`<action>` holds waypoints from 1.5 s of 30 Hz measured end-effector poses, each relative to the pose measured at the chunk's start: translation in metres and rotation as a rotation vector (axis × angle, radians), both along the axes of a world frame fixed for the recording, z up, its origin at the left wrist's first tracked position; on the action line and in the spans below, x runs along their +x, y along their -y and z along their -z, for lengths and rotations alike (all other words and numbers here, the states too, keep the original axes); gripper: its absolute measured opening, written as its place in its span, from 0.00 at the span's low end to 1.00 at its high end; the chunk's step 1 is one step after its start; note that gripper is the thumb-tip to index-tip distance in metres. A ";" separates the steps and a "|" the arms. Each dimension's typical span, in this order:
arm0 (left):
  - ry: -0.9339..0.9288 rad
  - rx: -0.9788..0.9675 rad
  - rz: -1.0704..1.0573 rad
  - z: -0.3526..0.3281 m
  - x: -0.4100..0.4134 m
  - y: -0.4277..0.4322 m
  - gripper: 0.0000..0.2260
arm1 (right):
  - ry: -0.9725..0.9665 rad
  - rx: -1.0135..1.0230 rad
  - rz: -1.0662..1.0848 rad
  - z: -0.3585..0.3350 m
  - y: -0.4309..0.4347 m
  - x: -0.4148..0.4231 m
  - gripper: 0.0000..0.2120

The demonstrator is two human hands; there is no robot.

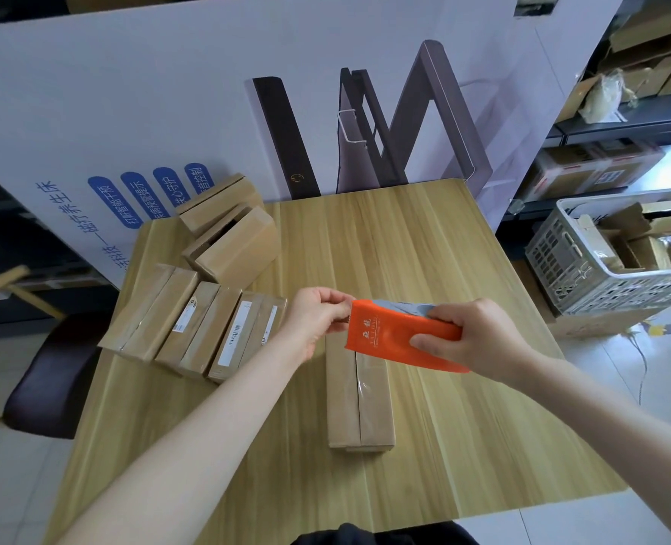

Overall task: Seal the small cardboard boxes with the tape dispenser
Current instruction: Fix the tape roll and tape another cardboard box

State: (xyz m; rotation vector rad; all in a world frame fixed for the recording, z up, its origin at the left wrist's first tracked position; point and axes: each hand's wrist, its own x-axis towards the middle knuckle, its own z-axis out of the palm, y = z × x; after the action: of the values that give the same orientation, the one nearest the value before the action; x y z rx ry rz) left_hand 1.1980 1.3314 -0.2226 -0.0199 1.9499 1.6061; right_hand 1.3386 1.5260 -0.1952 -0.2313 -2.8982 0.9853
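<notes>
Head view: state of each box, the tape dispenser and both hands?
Box in front: lying flat, closed, clear tape along its seam.
Row of boxes: closed, side by side.
Two far boxes: flaps ajar.
Tape dispenser: lifted above the front box.
Right hand: gripping the dispenser.
Left hand: pinching at the dispenser's end.

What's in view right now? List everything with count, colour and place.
dispenser: 1, orange, held above the table centre
box: 1, brown, table centre, under the dispenser
box row: about 5, brown, table left
box pile: 2, brown, table far left
table: 1, light wood
board: 1, white, behind the table
crate: 1, grey, right, holding cardboard
chair: 1, dark, left
hands: left pinching at the dispenser's front, right gripping the dispenser
</notes>
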 end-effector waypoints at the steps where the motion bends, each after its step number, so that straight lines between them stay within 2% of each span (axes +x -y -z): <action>1: -0.043 -0.029 -0.011 0.000 0.001 -0.001 0.06 | 0.019 -0.033 0.024 0.000 0.001 0.000 0.13; 3: -0.111 -0.080 -0.047 0.000 0.002 -0.003 0.08 | 0.050 -0.096 0.051 -0.001 0.005 -0.001 0.06; 7: -0.152 -0.130 -0.129 0.002 0.001 -0.009 0.13 | 0.085 -0.103 0.076 -0.006 0.014 -0.002 0.09; 13: -0.118 -0.135 -0.204 0.011 -0.014 0.001 0.08 | 0.144 -0.096 0.127 -0.007 0.010 0.004 0.10; 31: -0.114 -0.269 -0.303 0.034 -0.037 0.011 0.08 | 0.252 -0.078 0.124 -0.018 -0.004 0.001 0.11; 36: -0.142 -0.359 -0.407 0.038 -0.051 0.044 0.11 | 0.291 -0.096 0.164 -0.015 -0.029 0.013 0.13; 40: -0.179 -0.364 -0.304 0.037 -0.044 0.052 0.06 | 0.386 0.054 0.187 0.001 -0.043 0.013 0.15; 45: -0.131 -0.339 -0.373 0.043 -0.034 0.045 0.04 | 0.435 0.204 0.166 0.012 -0.050 -0.010 0.18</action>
State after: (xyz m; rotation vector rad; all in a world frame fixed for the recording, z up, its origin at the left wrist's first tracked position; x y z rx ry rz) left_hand 1.1637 1.2864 -0.2658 -0.4479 2.4107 1.5054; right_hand 1.3288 1.5762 -0.2072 -0.7427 -3.2601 0.6757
